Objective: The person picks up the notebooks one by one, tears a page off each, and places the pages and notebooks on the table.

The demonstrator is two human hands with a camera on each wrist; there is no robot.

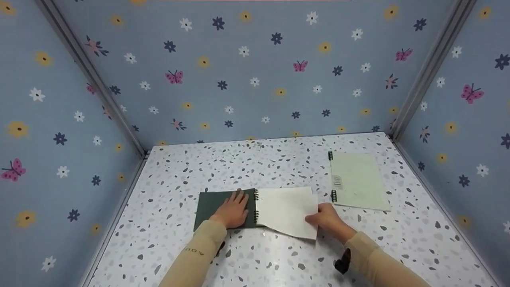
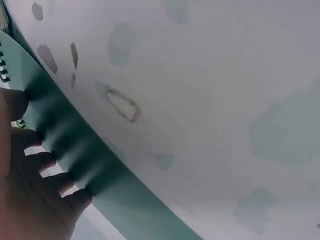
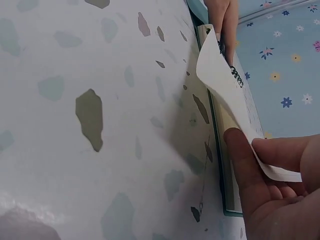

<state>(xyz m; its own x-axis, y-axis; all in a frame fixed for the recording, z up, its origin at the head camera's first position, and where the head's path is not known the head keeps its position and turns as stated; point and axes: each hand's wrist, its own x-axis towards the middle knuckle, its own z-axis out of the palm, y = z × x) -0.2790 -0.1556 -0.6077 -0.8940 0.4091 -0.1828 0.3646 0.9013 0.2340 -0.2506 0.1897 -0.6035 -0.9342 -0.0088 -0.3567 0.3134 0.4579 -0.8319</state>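
**Beige sleeves (image 1: 195,255), two, reaching to one open spiral notebook (image 1: 279,209)**

Notebook lies open mid-table, on the person's side: smooth dark green cover (image 1: 206,213) folded out left, plain white paper right, dark coil binding (image 1: 256,211) between, two coil groups. Left hand (image 1: 233,211) lies on the cover, fingers extended, slightly spread, gripping nothing. Right hand (image 1: 328,219) nearly closed, pinching the outer edge of the top sheet (image 3: 217,70) between thumb and finger; sheet is thin, curved, lifted off the pages below. One black device (image 1: 343,261) at the right wrist. Second spiral notebook (image 1: 358,179), pale green, rectangular, lies farther back right, two coil groups, one grey label (image 1: 337,182). Tabletop (image 1: 271,259): glossy white, grey terrazzo chips. Three light blue wall panels (image 1: 247,107), printed flowers and pink butterflies. Two grey corner posts (image 1: 91,75).
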